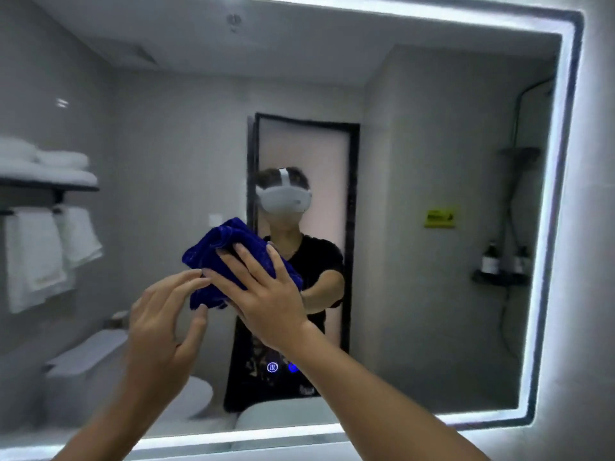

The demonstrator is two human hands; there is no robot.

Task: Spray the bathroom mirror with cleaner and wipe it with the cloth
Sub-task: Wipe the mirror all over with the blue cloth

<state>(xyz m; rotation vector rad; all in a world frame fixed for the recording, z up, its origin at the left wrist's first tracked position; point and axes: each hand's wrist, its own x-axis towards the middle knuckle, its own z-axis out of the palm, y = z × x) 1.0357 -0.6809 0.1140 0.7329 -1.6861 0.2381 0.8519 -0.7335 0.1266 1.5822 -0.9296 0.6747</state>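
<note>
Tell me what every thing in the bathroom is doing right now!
Blue cloth: bunched up, pressed on the mirror.
Right hand: flat on the cloth, fingers spread.
Left hand: open, fingertips touching the cloth's edge.
Mirror: edge light on, two blue buttons glowing low down.
White towels: reflected, hanging on a rail, more folded above.
Toilet lid: reflected, down.

Both arms reach fwd & up. Right hand (266,294) is flat, palm fwd, fingers (244,257) spread, pressing on the cloth (213,257). Left hand (163,324) sits just left of & slightly below the right one, fingers loosely curled, fingertips (199,272) at the cloth's lower-left edge, thumb below.
</note>
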